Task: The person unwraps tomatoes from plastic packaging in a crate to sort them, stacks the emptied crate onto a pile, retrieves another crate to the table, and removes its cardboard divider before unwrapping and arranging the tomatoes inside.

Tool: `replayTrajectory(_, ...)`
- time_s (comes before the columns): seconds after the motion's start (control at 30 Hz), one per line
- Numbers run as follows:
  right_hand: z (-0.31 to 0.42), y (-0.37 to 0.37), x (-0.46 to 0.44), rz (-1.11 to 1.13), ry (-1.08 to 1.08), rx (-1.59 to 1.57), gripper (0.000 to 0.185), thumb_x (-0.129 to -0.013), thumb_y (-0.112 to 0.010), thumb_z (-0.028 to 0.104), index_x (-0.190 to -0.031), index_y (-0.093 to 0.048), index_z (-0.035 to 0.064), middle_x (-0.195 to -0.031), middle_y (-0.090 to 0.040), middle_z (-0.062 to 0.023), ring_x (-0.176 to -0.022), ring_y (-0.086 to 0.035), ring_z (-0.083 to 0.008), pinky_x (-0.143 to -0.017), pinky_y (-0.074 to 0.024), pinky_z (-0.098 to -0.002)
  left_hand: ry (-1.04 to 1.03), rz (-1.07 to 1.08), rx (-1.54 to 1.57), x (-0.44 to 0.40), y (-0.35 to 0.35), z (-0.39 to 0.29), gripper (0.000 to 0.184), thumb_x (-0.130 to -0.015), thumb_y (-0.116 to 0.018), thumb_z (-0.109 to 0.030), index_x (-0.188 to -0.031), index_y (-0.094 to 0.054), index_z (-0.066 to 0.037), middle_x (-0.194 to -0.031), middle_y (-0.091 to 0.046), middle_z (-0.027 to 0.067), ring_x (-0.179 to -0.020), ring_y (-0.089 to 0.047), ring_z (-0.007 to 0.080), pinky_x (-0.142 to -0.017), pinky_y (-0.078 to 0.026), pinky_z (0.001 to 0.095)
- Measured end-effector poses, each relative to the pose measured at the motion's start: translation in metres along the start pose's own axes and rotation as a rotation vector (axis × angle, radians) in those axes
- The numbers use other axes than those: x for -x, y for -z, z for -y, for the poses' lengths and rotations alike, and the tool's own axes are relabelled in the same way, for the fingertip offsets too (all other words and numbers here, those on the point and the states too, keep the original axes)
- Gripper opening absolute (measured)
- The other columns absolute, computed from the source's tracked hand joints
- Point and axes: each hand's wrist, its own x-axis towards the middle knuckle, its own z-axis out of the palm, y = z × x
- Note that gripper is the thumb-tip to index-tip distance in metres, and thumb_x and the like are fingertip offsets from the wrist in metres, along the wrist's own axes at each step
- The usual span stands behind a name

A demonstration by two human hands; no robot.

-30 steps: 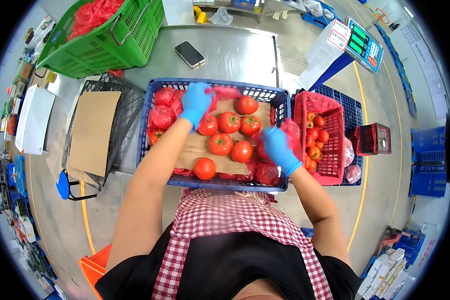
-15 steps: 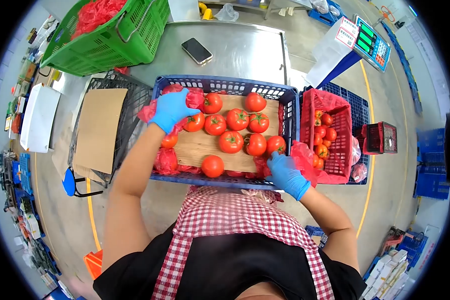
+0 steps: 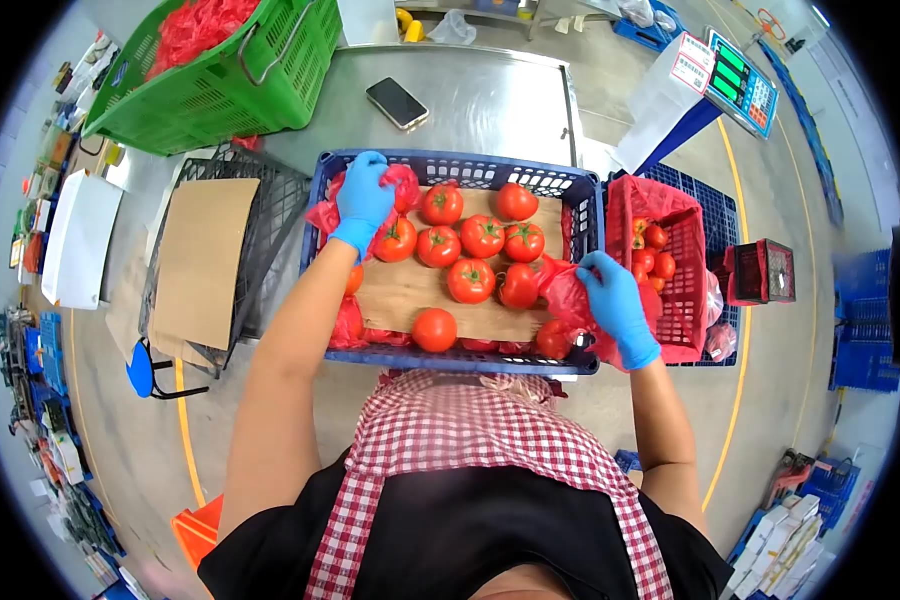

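Note:
A blue plastic crate holds several red tomatoes spread over a brown cardboard sheet. Thin red plastic film lies crumpled along the crate's inner sides. At the upper left corner my left hand, in a blue glove, has its fingers closed on the red film, beside a tomato. My right hand, also gloved in blue, is over the right rim and pinches the film there, holding part of it raised. One tomato sits in the lower right corner, partly covered by film.
Right of the crate stands a red basket with more tomatoes, near a scale. A phone lies on the metal table. A green crate of red film and a cardboard-topped black crate are at left.
My right hand has moved up and right, drawing the film up over the right rim. My left hand has shifted slightly up and right with its film. A tomato is now lower in the right corner.

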Motion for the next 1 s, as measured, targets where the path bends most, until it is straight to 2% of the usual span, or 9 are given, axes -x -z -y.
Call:
replayTrajectory(0.1,0.002,0.014,0.004,-0.14,0.07,-0.229,0.026,-0.086,-0.057,0.003,-0.111,-0.062,0.0072,-0.089,-0.064,-0.0143,-0.08,-0.063,-0.0236,-0.074,-0.0489,-0.0322,0.58,0.194,1.046,-0.023,0.046,-0.018,0.021,-0.081,-0.067,-0.017,-0.096,-0.067,-0.004,-0.097,-0.065,0.0054,-0.087,-0.063,0.0168,-0.075,-0.051,0.03)
replayTrajectory(0.17,-0.001,0.016,0.01,-0.205,0.11,-0.19,0.025,-0.086,-0.055,0.001,-0.109,-0.064,0.0063,-0.091,-0.064,-0.0133,-0.081,-0.063,-0.0224,-0.073,-0.0486,-0.03,0.741,0.201,1.261,-0.034,0.072,-0.004,0.025,-0.082,-0.067,-0.016,-0.102,-0.064,-0.001,-0.093,-0.066,0.0047,-0.08,-0.063,0.014,-0.074,-0.051,0.0285)
replayTrajectory(0.23,0.001,0.011,0.018,-0.176,0.039,-0.164,0.021,-0.086,-0.054,0.0,-0.102,-0.066,0.0037,-0.089,-0.063,-0.0126,-0.081,-0.064,-0.0221,-0.073,-0.0486,-0.0286,0.69,0.161,1.179,-0.035,0.108,0.003,0.032,-0.078,-0.068,-0.016,-0.107,-0.062,-0.003,-0.092,-0.066,0.0053,-0.083,-0.063,0.0155,-0.075,-0.051,0.0298)
replayTrajectory(0.33,-0.005,-0.007,0.028,-0.137,0.059,-0.149,0.018,-0.085,-0.054,0.002,-0.099,-0.066,0.0032,-0.089,-0.064,-0.0129,-0.08,-0.064,-0.0232,-0.072,-0.0489,-0.0297,0.148,0.473,0.499,-0.013,0.143,0.006,0.035,-0.074,-0.07,-0.016,-0.106,-0.061,-0.006,-0.087,-0.066,0.0031,-0.083,-0.063,0.0185,-0.072,-0.052,0.0315)
replayTrajectory(0.43,-0.003,-0.018,0.032,-0.052,-0.017,-0.161,0.017,-0.084,-0.056,0.006,-0.098,-0.066,0.0049,-0.088,-0.065,-0.0134,-0.08,-0.065,-0.026,-0.071,-0.0495,-0.0314,-0.085,1.104,-0.131,0.041,0.173,-0.044,0.051,-0.068,-0.073,-0.043,-0.108,-0.062,-0.013,-0.09,-0.066,0.0144,-0.082,-0.064,0.0301,-0.072,-0.051,0.0404)
replayTrajectory(0.5,-0.001,-0.024,0.03,-0.04,0.011,-0.135,0.017,-0.084,-0.057,0.007,-0.098,-0.066,0.0063,-0.09,-0.065,-0.0135,-0.079,-0.064,-0.0277,-0.07,-0.0498,-0.0327,-0.355,1.012,-0.328,0.097,0.16,-0.036,0.062,-0.061,-0.073,-0.054,-0.104,-0.064,-0.011,-0.075,-0.064,0.012,-0.071,-0.065,0.0285,-0.062,-0.048,0.0412)
replayTrajectory(0.77,0.028,-0.045,0.011,-0.043,0.179,-0.221,0.018,-0.083,-0.057,0.007,-0.097,-0.068,0.009,-0.082,-0.064,-0.0102,-0.068,-0.061,-0.0233,-0.063,-0.049,-0.0319,-0.291,0.867,-0.241,0.121,0.131,-0.011,0.024,-0.072,-0.069,-0.031,-0.086,-0.067,-0.012,-0.079,-0.065,0.0111,-0.072,-0.063,0.03,-0.06,-0.049,0.0414)
replayTrajectory(0.97,0.056,-0.054,0.017,0.008,0.167,-0.33,0.017,-0.08,-0.058,0.006,-0.094,-0.067,0.0081,-0.074,-0.06,-0.0092,-0.06,-0.057,-0.0194,-0.057,-0.046,-0.0303,0.283,0.595,0.381,0.077,0.162,-0.049,0.028,-0.081,-0.069,-0.026,-0.1,-0.065,-0.005,-0.095,-0.065,0.0093,-0.091,-0.062,0.0177,-0.075,-0.051,0.0341)
replayTrajectory(1.0,0.063,-0.064,0.014,-0.008,0.242,-0.376,0.016,-0.078,-0.058,0.006,-0.092,-0.067,0.0067,-0.071,-0.057,-0.0086,-0.059,-0.056,-0.0187,-0.057,-0.0451,-0.0303,0.708,0.521,0.601,0.073,0.167,-0.08,0.033,-0.082,-0.07,-0.022,-0.106,-0.061,-0.001,-0.105,-0.062,0.0062,-0.098,-0.058,0.0145,-0.084,-0.048,0.0311)
